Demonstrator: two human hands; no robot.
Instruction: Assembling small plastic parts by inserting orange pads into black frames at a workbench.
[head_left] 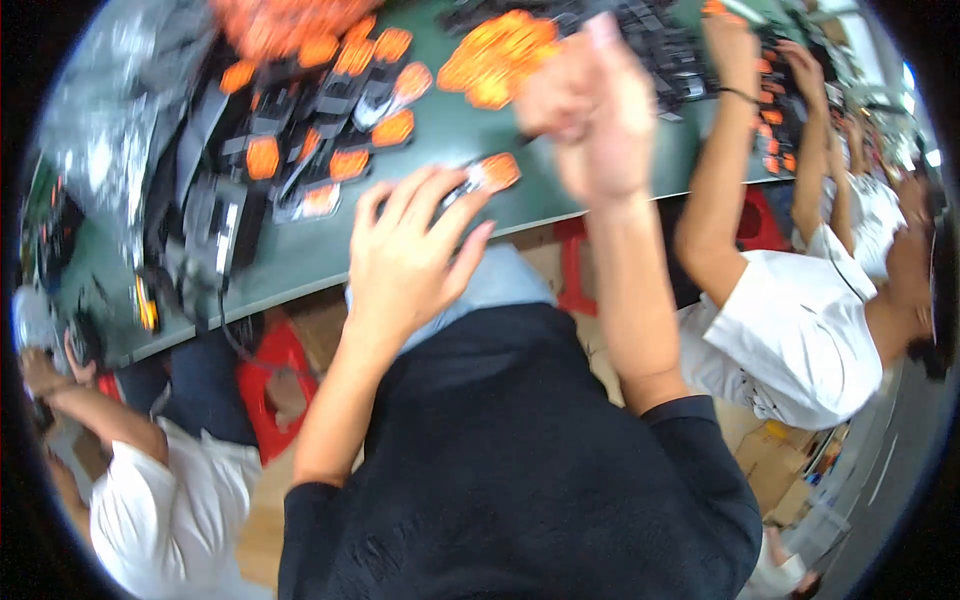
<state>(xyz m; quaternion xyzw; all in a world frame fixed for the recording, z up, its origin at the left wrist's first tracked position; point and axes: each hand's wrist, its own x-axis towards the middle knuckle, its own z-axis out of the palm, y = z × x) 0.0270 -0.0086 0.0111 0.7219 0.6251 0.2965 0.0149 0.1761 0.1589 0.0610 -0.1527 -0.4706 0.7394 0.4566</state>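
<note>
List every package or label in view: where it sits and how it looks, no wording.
Pack: table edge, at left hand fingertips; black, orange end.
Pack rows: table upper left; black bodies, orange rounded ends.
Orange heap: top centre, behind raised right hand; flat orange pieces.
Clear bags: far left; shiny, crumpled.
No screens or signs visible.

The left hand (405,255) rests fingers spread on a small orange-and-black plastic part (487,174) at the green table's (450,125) edge, while the blurred right hand (590,110) hangs raised at one o'clock.
</note>
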